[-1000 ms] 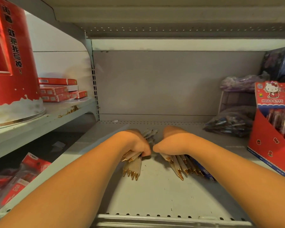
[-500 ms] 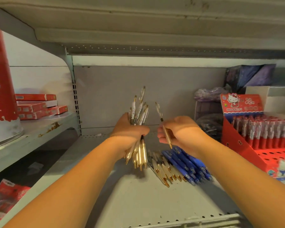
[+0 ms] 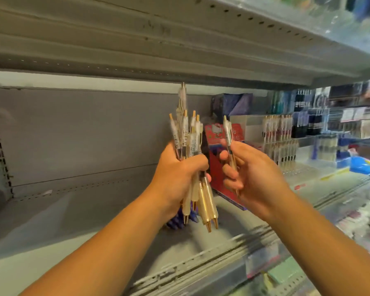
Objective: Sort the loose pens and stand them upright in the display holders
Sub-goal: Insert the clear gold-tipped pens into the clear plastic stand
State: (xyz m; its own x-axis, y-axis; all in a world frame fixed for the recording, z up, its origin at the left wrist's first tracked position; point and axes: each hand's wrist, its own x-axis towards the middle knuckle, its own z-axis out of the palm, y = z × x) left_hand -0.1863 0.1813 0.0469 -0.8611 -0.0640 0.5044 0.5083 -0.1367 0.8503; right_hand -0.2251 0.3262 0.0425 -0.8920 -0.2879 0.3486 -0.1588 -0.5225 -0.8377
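1. Nearest to us, the left hand (image 3: 177, 178) is raised above the shelf (image 3: 73, 221), its fingers wrapped tight round a bundle of pens (image 3: 187, 135).
2. These pens have cream and gold barrels with gold tips pointing down below the fist. Their clear upper ends, with gold clips and printed labels, fan upward, and one stands higher than the rest.
3. Just to the right, the right hand (image 3: 254, 176) pinches a single pen (image 3: 228, 133) of the same kind between thumb and curled fingers. It stands nearly upright, tip down, close to the bundle but apart from it.
4. Below and behind the left hand, a few blue pens (image 3: 177, 224) lie loose on the shelf, mostly hidden by the wrist and the bundle.
5. Farther back, between the two hands, a red display box (image 3: 217, 167) stands on the shelf. The hands cover its compartments, so we cannot tell what is in it.
6. Far right, clear display holders (image 3: 278, 129) sit in tiers, with rows of pale-barrelled pens standing upright in them. Blur hides the finer detail.
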